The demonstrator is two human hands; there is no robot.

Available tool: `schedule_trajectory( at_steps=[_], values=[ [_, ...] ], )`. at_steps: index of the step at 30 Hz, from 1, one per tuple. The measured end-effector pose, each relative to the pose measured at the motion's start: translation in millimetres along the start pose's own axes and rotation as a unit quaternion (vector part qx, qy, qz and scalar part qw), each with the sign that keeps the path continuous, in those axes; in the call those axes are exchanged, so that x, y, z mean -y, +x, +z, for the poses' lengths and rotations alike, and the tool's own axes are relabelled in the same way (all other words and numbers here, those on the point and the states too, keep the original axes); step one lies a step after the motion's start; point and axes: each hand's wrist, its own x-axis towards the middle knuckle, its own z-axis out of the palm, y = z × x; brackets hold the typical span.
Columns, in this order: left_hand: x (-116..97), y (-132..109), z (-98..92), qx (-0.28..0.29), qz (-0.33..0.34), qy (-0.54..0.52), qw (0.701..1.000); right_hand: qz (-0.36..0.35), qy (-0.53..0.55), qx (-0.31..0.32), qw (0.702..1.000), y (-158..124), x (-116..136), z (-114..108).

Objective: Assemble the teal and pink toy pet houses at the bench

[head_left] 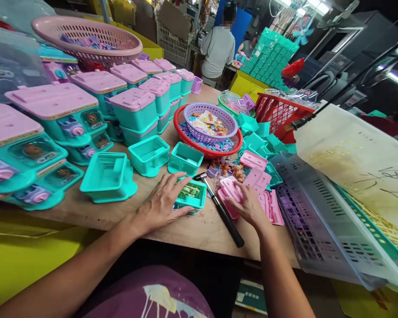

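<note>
My left hand (164,198) straddles the left end of a small teal plastic box (199,201), fingers at its far side and thumb along the near side. Inside that box sits a yellow-green moulded part (189,191). My right hand (250,205) grips a pink plastic lid (230,187) on a loose pile of pink lids (257,180). Between my hands lies a hammer (223,214) with a black handle, its head pointing away from me. Further left stand open teal boxes, one (104,176) nearest the table edge.
Stacked teal boxes with pink tops (135,99) fill the left side. A purple basket (210,106) of small parts rests in a red basket (179,141). A clear crate (321,238) borders the right. Behind, a person (219,51) in grey faces away.
</note>
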Motion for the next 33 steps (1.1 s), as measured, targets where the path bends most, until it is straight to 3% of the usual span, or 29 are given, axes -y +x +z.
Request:
schedule_trajectory(
  at_steps=[2, 5, 9, 12, 20, 25, 29, 33],
  values=[
    [3, -3, -0.5, -0.010, -0.006, -0.036, 0.999, 0.012, 0.002, -0.046, 0.999, 1, 7, -11],
    [9, -11, -1.8, -0.021, -0.024, -0.096, 0.995, 0.023, 0.050, -0.077, 0.995, -7, 39, -24],
    [8, -24, 1.6, -0.079, -0.006, -0.122, 0.989, -0.026, 0.119, -0.008, 0.993, -23, 96, -17],
    [3, -32, 4.4, -0.105, 0.038, -0.112, 0.987, -0.053, 0.149, 0.024, 0.987, -31, 117, -8],
    [1, -32, 4.4, -0.094, 0.031, -0.119, 0.988, -0.074, 0.217, 0.148, 0.962, -41, 109, -26],
    [9, -26, 10.1, -0.097, -0.034, -0.137, 0.985, -0.088, 0.227, 0.211, 0.947, -31, 108, -33],
    [17, -24, 13.0, -0.052, -0.057, -0.186, 0.980, -0.156, 0.131, 0.147, 0.968, -4, 100, -26],
    [20, -24, 12.0, -0.033, -0.052, -0.221, 0.973, -0.241, 0.174, 0.124, 0.947, 20, 90, -6]
  ],
)
